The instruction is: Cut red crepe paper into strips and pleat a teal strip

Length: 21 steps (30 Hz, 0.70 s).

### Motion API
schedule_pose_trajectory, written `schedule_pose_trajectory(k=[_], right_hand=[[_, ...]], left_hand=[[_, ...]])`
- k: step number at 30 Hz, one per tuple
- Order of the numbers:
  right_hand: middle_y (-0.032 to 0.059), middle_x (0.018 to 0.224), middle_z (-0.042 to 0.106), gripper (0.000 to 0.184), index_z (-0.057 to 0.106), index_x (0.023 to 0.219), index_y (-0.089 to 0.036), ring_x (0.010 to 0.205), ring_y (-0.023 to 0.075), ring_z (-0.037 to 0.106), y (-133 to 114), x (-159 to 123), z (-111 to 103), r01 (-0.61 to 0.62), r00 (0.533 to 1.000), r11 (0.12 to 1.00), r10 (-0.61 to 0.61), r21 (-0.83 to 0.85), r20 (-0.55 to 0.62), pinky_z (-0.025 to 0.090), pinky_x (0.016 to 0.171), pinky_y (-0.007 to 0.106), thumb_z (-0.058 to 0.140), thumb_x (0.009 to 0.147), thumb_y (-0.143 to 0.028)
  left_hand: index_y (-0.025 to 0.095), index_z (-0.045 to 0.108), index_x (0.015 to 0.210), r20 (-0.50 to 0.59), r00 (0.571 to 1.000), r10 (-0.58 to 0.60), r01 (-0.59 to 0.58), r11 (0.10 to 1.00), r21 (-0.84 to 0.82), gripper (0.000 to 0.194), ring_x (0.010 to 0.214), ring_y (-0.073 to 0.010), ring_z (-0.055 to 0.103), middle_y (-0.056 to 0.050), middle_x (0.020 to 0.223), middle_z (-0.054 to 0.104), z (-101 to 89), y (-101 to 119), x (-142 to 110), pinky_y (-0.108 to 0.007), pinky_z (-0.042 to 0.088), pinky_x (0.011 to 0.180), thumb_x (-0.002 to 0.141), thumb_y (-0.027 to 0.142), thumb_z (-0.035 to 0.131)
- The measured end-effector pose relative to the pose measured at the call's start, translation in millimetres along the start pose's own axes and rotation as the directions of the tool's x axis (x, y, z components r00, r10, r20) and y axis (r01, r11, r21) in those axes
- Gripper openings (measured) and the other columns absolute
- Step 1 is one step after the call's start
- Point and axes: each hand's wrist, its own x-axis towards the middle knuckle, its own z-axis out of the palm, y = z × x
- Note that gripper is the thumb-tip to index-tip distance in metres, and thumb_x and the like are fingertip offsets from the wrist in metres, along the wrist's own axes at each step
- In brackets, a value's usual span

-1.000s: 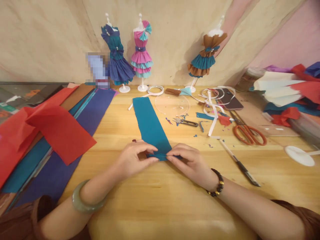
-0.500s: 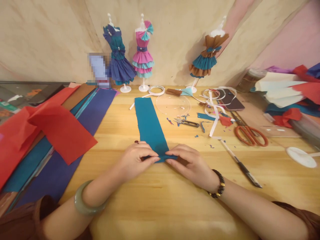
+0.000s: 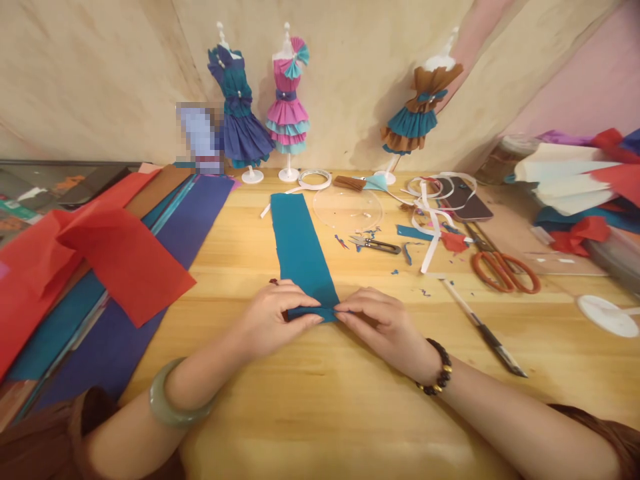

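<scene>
A teal strip of crepe paper (image 3: 304,247) lies lengthwise on the wooden table, its near end folded up into narrow pleats. My left hand (image 3: 280,312) pinches the left side of that folded end between thumb and fingers. On the right side, my right hand (image 3: 375,320) pinches the same fold, its fingertips close to those of the left. Part of the pleat is hidden behind the fingers.
Red crepe paper (image 3: 133,267) and other sheets are stacked at left. Three miniature dress forms, one with a pink dress (image 3: 287,110), stand behind. Thread snips (image 3: 375,245), orange-handled scissors (image 3: 505,270), a pen (image 3: 487,333) and white tape (image 3: 315,179) lie around.
My fingertips have shifted slightly along the fold, the right ones inward from its right end. The paper stays in nearly the same place, and the whole view has shifted a little.
</scene>
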Motion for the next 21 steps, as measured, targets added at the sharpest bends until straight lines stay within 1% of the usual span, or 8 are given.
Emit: schedule_pose_trajectory(k=[4,10,14,19,21], right_hand=[[0.0035,0.079,0.072,0.011,0.071,0.093,-0.021,0.073,0.0149,0.065,-0.8,0.0,1.2,0.004,1.000,1.000,-0.004,-0.001,0.014,0.053,0.069,0.028,0.062,0.086,-0.019],[0.0040,0.082,0.073,0.014,0.071,0.097,-0.022,0.074,0.0154,0.066,0.1,-0.1,-0.2,-0.044,0.999,0.999,0.044,0.019,0.006,0.054,0.069,0.028,0.066,0.084,-0.022],[0.0033,0.080,0.073,0.011,0.071,0.093,-0.022,0.073,0.0146,0.066,1.2,-1.1,-0.8,-0.063,0.998,0.997,0.063,0.049,0.012,0.054,0.068,0.027,0.064,0.085,-0.020],[0.0027,0.080,0.072,0.009,0.071,0.089,-0.022,0.073,0.0137,0.065,2.2,-1.4,-0.9,-0.071,0.997,0.996,0.069,0.052,0.026,0.052,0.068,0.026,0.062,0.087,-0.018],[0.0026,0.079,0.071,0.009,0.071,0.089,-0.022,0.073,0.0137,0.065,2.0,-0.7,-0.8,-0.067,0.997,0.996,0.066,0.055,0.030,0.052,0.068,0.026,0.062,0.087,-0.018]], left_hand=[[0.018,0.074,0.085,0.014,0.999,0.031,-0.031,1.000,-0.006,0.011,0.072,-0.0146,0.065,-0.004,0.077,0.074,1.0,0.1,-0.5,-0.028,0.048,0.070,0.085,0.022,0.064],[0.016,0.073,0.079,-0.012,0.999,0.047,-0.047,0.998,-0.028,0.011,0.067,-0.0131,0.064,-0.003,0.073,0.074,1.0,-0.1,0.2,-0.026,0.048,0.068,0.084,0.017,0.063],[0.018,0.073,0.080,-0.009,0.999,0.040,-0.041,0.998,-0.049,0.011,0.068,-0.0136,0.065,-0.003,0.073,0.074,0.8,-0.1,0.5,-0.027,0.049,0.068,0.084,0.018,0.063],[0.018,0.073,0.079,-0.003,0.998,0.068,-0.068,0.996,-0.061,0.012,0.067,-0.0133,0.064,-0.003,0.072,0.073,0.2,1.0,0.9,-0.027,0.049,0.066,0.084,0.017,0.062],[0.017,0.073,0.080,0.010,0.999,0.051,-0.050,0.998,-0.043,0.012,0.067,-0.0132,0.064,-0.003,0.072,0.073,-0.2,2.1,0.9,-0.027,0.049,0.066,0.084,0.018,0.062]])
